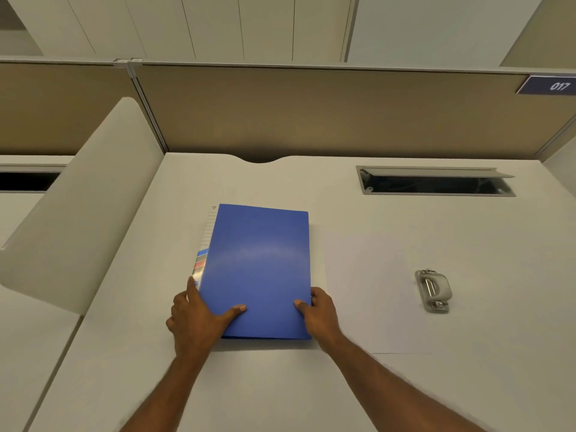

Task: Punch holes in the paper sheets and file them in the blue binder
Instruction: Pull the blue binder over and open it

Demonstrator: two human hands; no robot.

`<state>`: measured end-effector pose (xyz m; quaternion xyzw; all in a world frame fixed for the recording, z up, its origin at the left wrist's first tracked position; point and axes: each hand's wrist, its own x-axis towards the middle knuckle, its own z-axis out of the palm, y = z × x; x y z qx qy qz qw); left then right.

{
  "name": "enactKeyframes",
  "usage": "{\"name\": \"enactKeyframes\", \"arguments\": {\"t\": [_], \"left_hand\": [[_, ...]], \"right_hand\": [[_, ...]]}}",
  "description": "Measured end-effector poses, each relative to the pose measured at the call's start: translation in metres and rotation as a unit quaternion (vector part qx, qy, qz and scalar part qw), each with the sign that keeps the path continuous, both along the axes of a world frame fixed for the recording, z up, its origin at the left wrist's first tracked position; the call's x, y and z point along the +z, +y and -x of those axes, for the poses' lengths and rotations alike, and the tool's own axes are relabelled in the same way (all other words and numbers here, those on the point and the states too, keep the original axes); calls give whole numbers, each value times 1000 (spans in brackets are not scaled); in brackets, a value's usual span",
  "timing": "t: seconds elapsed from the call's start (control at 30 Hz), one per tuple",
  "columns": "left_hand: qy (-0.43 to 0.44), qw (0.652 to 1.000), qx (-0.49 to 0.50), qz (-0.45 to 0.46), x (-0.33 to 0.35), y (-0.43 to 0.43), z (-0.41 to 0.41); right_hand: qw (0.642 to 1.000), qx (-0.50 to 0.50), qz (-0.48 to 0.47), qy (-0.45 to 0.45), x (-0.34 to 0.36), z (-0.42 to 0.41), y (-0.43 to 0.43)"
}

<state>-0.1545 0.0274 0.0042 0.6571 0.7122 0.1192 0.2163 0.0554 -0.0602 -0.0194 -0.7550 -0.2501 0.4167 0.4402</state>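
You cannot see inside the closed blue binder (258,269), its cover hiding all but a strip of lined sheet (210,226) and coloured tabs (201,260) at centre left, the fingers of your right hand (321,312) are hidden behind its right edge, and both forearms run off the frame's bottom.

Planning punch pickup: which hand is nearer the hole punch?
Right: the right hand grips the right edge of the blue binder, left of the hole punch; left hand, farther, holds its left edge.

Pale desk (467,369) bears blue binder (258,269); paper sheets (358,291); hole punch (434,290).
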Motion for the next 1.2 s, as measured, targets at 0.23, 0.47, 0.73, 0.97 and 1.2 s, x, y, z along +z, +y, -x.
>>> {"name": "enactKeyframes", "arguments": {"t": [0.23,0.47,0.73,0.97,1.2], "left_hand": [[-10,1000,-8,28,-9,-14,2],[-12,984,-175,0,-22,-26,23],[-101,973,-205,-30,-28,-27,40],[-348,929,-113,-58,-23,-28,56],[-499,842,195,-68,-25,-38,48]], "right_hand": [[994,46,9,-98,-7,-4,-14],[983,28,28,-182,-8,-6,-18],[909,-214,-100,344,17,-10,-24],[956,215,-10,-201,-6,7,-32],[912,272,30,-306,-19,12,-37]]}}
